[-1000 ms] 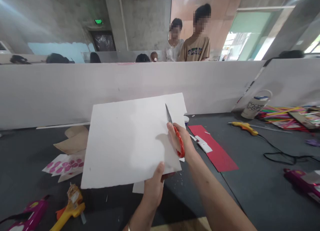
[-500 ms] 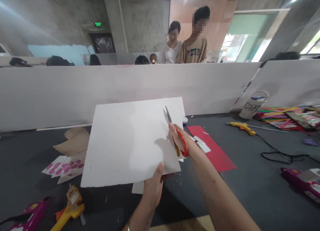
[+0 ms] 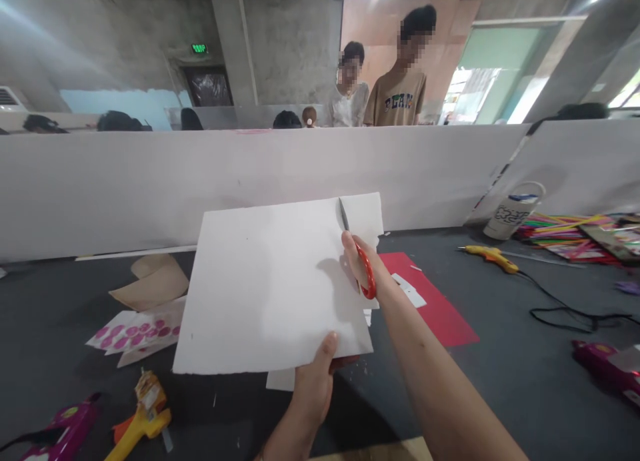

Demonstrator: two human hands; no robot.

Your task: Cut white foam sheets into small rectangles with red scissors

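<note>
In the head view, with the white board (image 3: 270, 281) as the centre of the clock: holding this board above the dark table (image 3: 480, 408), a little tilted, by the left hand (image 3: 316, 384) at 5 o'clock, on the near edge. Left thumb laid on the upper face, other fingers mostly hidden underneath, pressed together with only the thickness of the board between. At 3 o'clock, gripping the red-handled scissors (image 3: 370, 278) in the right hand (image 3: 381, 269), with fingers curled closely about the handle. Pointing with one steel blade to about 11 o'clock, over the board, tip near its far edge; impossible to tell the place of the other blade. At 6 o'clock, partly covered by the board, a white paper (image 3: 281, 380). Farther at 3 o'clock, a red sheet (image 3: 445, 321) bearing white scraps (image 3: 411, 291), and beyond it a yellow glue gun (image 3: 493, 258). Between 2 and 3 o'clock, a bottle (image 3: 510, 218) just beside coloured sticks (image 3: 555, 231). At 9 o'clock, brown paper (image 3: 160, 281), then spotted paper (image 3: 133, 334) slightly lower. At 8 o'clock, a second yellow glue gun (image 3: 143, 421) and a purple glue gun (image 3: 65, 431). At 12 o'clock, behind the board, a white partition (image 3: 275, 161).
</note>
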